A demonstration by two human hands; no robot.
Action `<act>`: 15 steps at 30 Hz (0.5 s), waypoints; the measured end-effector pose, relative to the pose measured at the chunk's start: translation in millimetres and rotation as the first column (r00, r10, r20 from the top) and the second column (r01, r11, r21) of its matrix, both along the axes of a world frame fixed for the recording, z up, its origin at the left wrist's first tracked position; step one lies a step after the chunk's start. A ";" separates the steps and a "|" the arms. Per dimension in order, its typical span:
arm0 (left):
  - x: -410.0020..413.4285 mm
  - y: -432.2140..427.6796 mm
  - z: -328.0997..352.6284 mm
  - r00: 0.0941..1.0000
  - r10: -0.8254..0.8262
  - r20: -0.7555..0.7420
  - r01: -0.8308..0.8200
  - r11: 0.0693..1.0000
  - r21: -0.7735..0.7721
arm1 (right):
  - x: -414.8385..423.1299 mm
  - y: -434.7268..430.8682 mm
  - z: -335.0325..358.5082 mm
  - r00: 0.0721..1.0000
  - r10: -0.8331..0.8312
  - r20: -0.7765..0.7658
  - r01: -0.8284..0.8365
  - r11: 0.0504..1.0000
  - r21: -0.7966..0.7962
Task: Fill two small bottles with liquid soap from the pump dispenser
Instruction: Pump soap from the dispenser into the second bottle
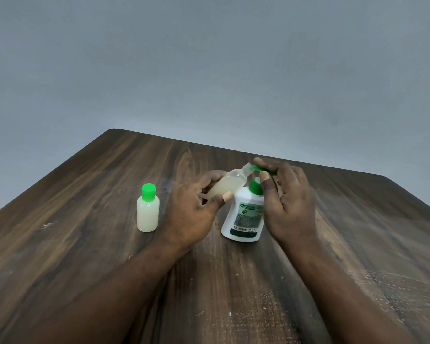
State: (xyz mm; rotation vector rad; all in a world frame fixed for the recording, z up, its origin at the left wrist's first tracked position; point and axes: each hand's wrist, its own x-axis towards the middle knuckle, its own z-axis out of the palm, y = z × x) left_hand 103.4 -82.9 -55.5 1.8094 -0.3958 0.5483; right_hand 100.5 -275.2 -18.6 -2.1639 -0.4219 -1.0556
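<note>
My left hand (pixel 191 207) grips a small clear bottle (pixel 227 186) partly filled with pale soap, tilted with its open neck up against the green pump nozzle. The white pump dispenser (pixel 245 217) with a green pump head (pixel 256 184) stands upright on the table. My right hand (pixel 286 194) rests on top of the pump head, with the thumb down beside the green collar. A second small bottle (pixel 148 212), full of pale soap and closed with a green cap, stands upright to the left, apart from both hands.
All of this sits on a dark wooden table (pixel 233 281) with worn, scuffed patches. Its far edge runs just behind the hands, and a plain grey wall rises beyond it.
</note>
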 end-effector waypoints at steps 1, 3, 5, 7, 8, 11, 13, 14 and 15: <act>0.9 0.1 -1.0 1.000 -0.020 -0.023 0.019 0.999 -0.030 | 0.2 -2.4 5.0 0.999 0.019 -0.036 -0.019 1.000 -0.014; 1.6 -0.5 -2.3 0.997 -0.054 -0.060 0.049 0.995 -0.085 | 0.2 -7.3 12.5 0.995 0.038 -0.092 -0.043 0.997 -0.059; 0.4 -2.0 -3.3 0.993 -0.094 -0.075 0.083 0.986 -0.147 | -1.8 -10.7 15.7 0.992 0.028 -0.121 -0.042 0.992 -0.116; -1.8 -2.9 -3.5 0.983 -0.158 -0.096 0.131 0.961 -0.244 | -3.6 -11.0 16.3 0.990 0.013 -0.143 -0.036 0.987 -0.158; -3.2 -4.0 -3.8 0.973 -0.203 -0.110 0.163 0.940 -0.298 | -4.4 -10.8 16.7 0.988 0.003 -0.151 -0.030 0.983 -0.182; -3.1 -4.7 -4.8 0.942 -0.305 -0.142 0.215 0.870 -0.445 | -7.4 -7.8 21.9 0.981 -0.006 -0.196 -0.035 0.978 -0.208; -2.0 -3.6 -5.1 0.933 -0.329 -0.149 0.223 0.850 -0.478 | -12.1 -5.2 23.1 0.973 -0.002 -0.231 -0.048 0.977 -0.209; -1.4 -3.3 -6.0 0.928 -0.340 -0.150 0.231 0.844 -0.485 | -14.8 -4.4 21.7 0.970 -0.009 -0.242 -0.046 0.974 -0.221; -1.2 -3.3 -7.0 0.922 -0.357 -0.150 0.243 0.835 -0.494 | -16.8 -3.8 19.1 0.968 -0.024 -0.249 -0.037 0.971 -0.237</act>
